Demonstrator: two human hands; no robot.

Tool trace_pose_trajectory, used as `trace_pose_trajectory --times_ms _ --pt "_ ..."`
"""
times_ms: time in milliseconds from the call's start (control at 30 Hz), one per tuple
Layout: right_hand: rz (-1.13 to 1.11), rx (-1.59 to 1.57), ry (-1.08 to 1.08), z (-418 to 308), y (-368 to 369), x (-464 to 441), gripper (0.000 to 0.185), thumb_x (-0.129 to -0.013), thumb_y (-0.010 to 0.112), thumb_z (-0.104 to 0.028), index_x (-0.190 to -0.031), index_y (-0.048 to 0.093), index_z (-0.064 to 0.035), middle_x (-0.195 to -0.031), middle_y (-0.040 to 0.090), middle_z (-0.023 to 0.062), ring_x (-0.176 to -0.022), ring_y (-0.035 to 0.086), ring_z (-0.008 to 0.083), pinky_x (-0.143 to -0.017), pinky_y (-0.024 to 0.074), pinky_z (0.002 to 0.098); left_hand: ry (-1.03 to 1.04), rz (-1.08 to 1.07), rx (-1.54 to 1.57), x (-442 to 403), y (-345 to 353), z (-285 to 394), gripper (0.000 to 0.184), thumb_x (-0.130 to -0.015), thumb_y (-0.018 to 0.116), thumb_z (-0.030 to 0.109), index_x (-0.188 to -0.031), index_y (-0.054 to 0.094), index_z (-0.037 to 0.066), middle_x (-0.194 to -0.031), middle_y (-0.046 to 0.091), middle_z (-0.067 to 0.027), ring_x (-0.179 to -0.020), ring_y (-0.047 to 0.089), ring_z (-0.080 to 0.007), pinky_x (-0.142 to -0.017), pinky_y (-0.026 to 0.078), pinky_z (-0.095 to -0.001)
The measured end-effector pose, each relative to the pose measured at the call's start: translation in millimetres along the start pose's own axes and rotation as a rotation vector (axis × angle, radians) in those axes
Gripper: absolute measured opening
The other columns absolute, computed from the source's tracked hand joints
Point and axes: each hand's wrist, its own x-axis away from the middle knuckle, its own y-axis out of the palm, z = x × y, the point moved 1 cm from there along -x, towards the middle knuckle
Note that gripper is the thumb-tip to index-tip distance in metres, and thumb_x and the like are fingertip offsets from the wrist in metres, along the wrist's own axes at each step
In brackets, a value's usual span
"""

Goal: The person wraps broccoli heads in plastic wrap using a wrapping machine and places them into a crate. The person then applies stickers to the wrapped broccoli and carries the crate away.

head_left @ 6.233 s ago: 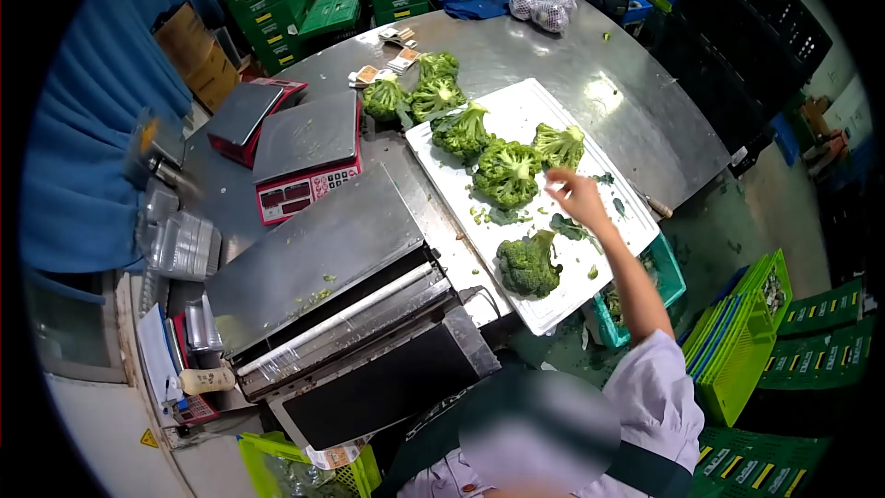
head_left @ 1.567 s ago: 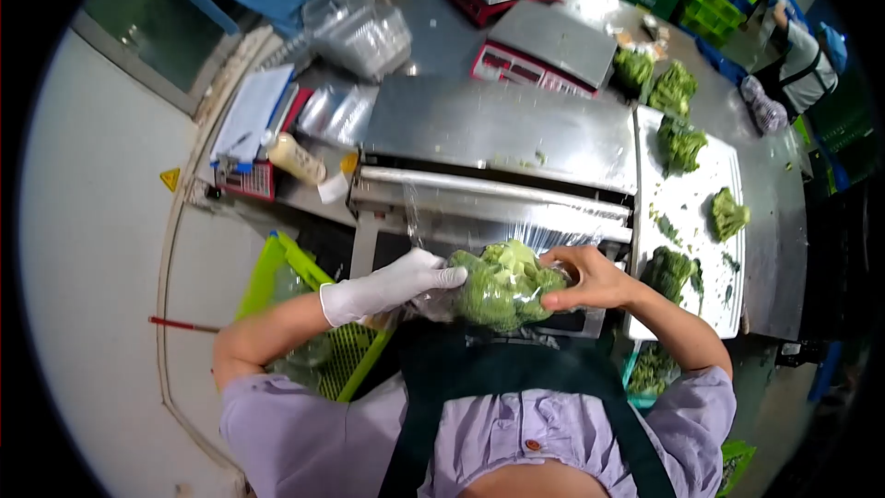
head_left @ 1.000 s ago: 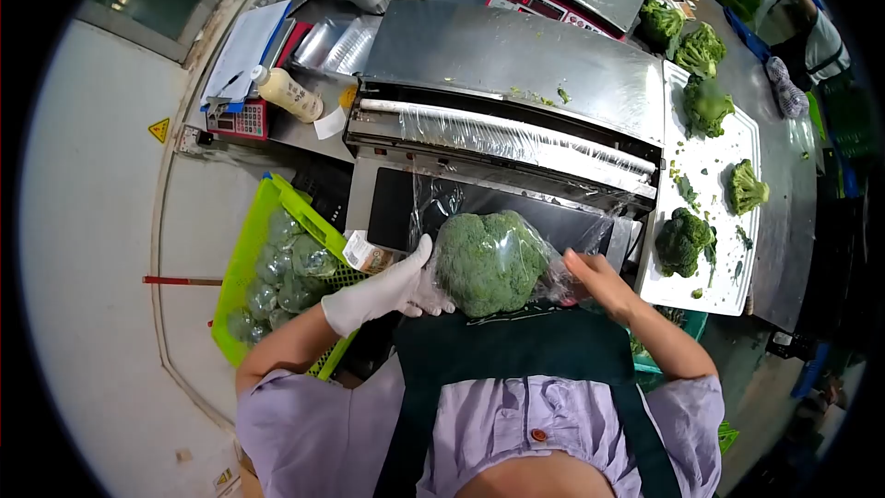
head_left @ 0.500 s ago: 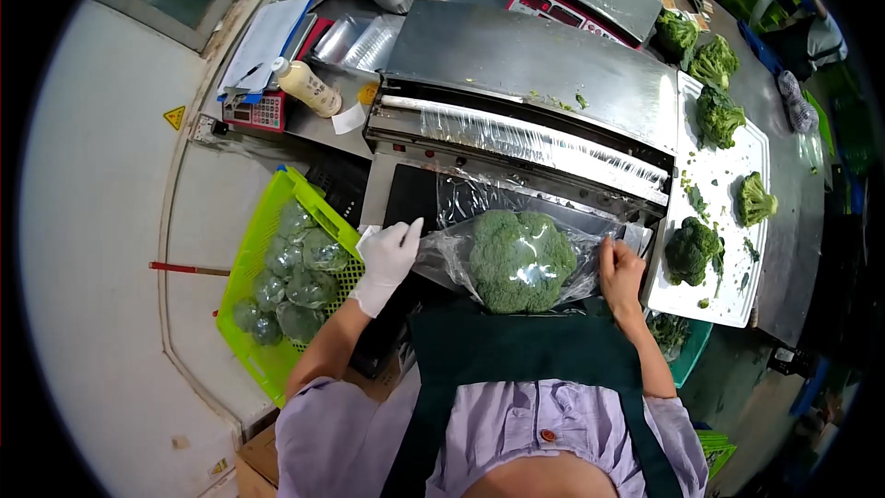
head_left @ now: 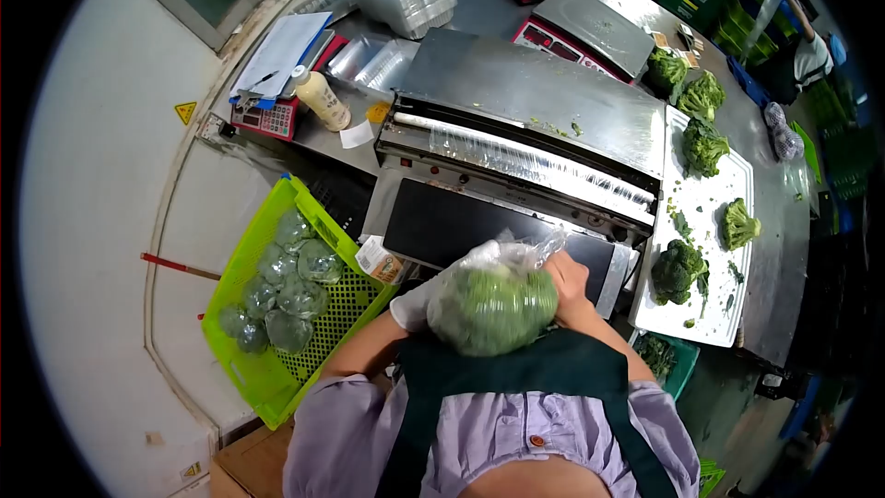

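A head of broccoli [head_left: 493,312] in clear cling film [head_left: 544,247] is held close against the apron, tilted so that paler green shows through the film. My left hand [head_left: 417,304], in a white glove, holds its left side; the fingers are mostly hidden behind it. At the upper right of the bundle, the fingers of my bare right hand [head_left: 569,284] are closed on gathered film. Behind the broccoli lies the black plate [head_left: 470,226] of the wrapping machine, with the film roll [head_left: 544,164] above it.
A lime-green crate [head_left: 241,378] with several wrapped broccoli heads stands at left. On the right, a white board [head_left: 636,309] bears unwrapped broccoli [head_left: 678,269]. Behind are a bottle [head_left: 321,100], plastic trays [head_left: 406,0] and scales [head_left: 590,28]. Another person's arm shows at far right.
The broccoli has come off the machine plate towards my body and tilted. My hands have moved in from the film's two sides to the broccoli, and the film is gathered around it.
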Motion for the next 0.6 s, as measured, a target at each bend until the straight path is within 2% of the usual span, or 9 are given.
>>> trace_pose_trajectory --times_ms 67,100,200,267,367,433,533,567,600 --pt "-0.027 -0.045 -0.187 -9.2 -33.9 -31.4 0.017 -0.061 0.068 -0.008 -0.069 0.053 -0.0049 -0.069 0.056 0.0071 -0.054 0.052 0.0206 -0.041 0.0389 0.0278 -0.009 -0.015 -0.153 7.1 -2.5 -3.6 0.047 -0.092 0.05 0.018 -0.134 0.036 0.001 -0.124 0.051 -0.0088 -0.111 0.051 -0.0139 -0.095 0.043 -0.0268" --pt "-0.009 -0.052 -0.268 -12.4 -50.5 -46.4 0.018 -0.061 0.069 -0.007 -0.07 0.055 -0.0052 -0.069 0.056 0.0063 -0.05 0.051 0.0186 -0.039 0.0377 0.0273 -0.11 -0.047 -0.018 2.5 -7.7 -15.9 0.044 -0.092 0.048 0.015 -0.133 0.038 0.001 -0.125 0.051 -0.0094 -0.109 0.052 -0.0138 -0.094 0.045 -0.0273" --pt "-0.09 -0.431 -0.045 -19.6 -86.4 -79.8 0.019 -0.063 0.07 -0.007 -0.079 0.061 -0.0058 -0.072 0.06 0.0054 -0.041 0.042 0.0088 -0.037 0.0339 0.0227 -0.274 -0.105 0.211 6.5 16.8 4.9 0.048 -0.089 0.056 0.023 -0.128 0.045 -0.002 -0.118 0.057 -0.0105 -0.105 0.056 -0.0151 -0.091 0.046 -0.0278" --pt "-0.252 -0.752 0.196 -17.5 -98.0 -100.0 0.029 -0.06 0.064 0.001 -0.088 0.057 -0.0015 -0.071 0.061 0.0058 -0.043 0.036 0.0016 -0.038 0.0245 0.0168 -0.295 -0.143 0.23 8.6 28.9 19.0 0.049 -0.088 0.058 0.025 -0.127 0.046 -0.002 -0.118 0.057 -0.0111 -0.105 0.056 -0.0161 -0.091 0.046 -0.0284" --pt "-0.354 -1.018 0.314 -25.7 -83.0 -126.9 0.038 -0.061 0.055 0.006 -0.099 0.053 0.0002 -0.071 0.06 0.0045 -0.045 0.038 0.0001 -0.038 0.0243 0.0171 -0.235 -0.231 -0.053 9.5 34.7 23.2 0.048 -0.09 0.055 0.024 -0.128 0.044 -0.003 -0.121 0.055 -0.0125 -0.108 0.055 -0.0184 -0.092 0.047 -0.0306" --pt "-0.372 -1.116 0.318 -43.9 -54.9 -144.2 0.036 -0.061 0.051 0.009 -0.097 0.054 0.0016 -0.077 0.063 0.0074 -0.046 0.042 0.0008 -0.038 0.028 0.0179 -0.124 -0.208 0.0 11.1 24.9 2.0 0.043 -0.092 0.051 0.021 -0.127 0.044 -0.002 -0.122 0.054 -0.0124 -0.109 0.055 -0.0177 -0.092 0.046 -0.0308" --pt "-0.455 -1.091 0.015 -91.8 -8.2 -144.3 0.023 -0.07 0.049 0.006 -0.09 0.059 0.0018 -0.087 0.066 0.0105 -0.047 0.05 0.0079 -0.04 0.0361 0.0204 -0.035 -0.121 0.005 10.3 26.2 -8.5 0.038 -0.093 0.047 0.018 -0.126 0.046 0.0 -0.124 0.052 -0.0117 -0.111 0.053 -0.0166 -0.095 0.043 -0.0318" --pt "-0.57 -1.103 -0.051 -99.6 -6.9 -143.6 0.018 -0.074 0.05 0.003 -0.089 0.06 0.0019 -0.092 0.066 0.0117 -0.05 0.053 0.0107 -0.043 0.0394 0.0212 0.083 -0.072 0.032 7.3 25.5 -16.6 0.037 -0.093 0.046 0.017 -0.126 0.047 0.001 -0.124 0.052 -0.0115 -0.111 0.052 -0.0163 -0.096 0.041 -0.0321" --pt "-0.57 -1.107 -0.053 -97.9 -4.5 -144.0 0.018 -0.074 0.05 0.003 -0.089 0.06 0.0019 -0.092 0.066 0.0117 -0.05 0.053 0.0107 -0.043 0.0394 0.0212 0.395 -0.05 0.101 -6.9 27.2 -31.2 0.035 -0.093 0.044 0.016 -0.125 0.047 0.002 -0.124 0.052 -0.0113 -0.112 0.051 -0.0159 -0.097 0.04 -0.0325"
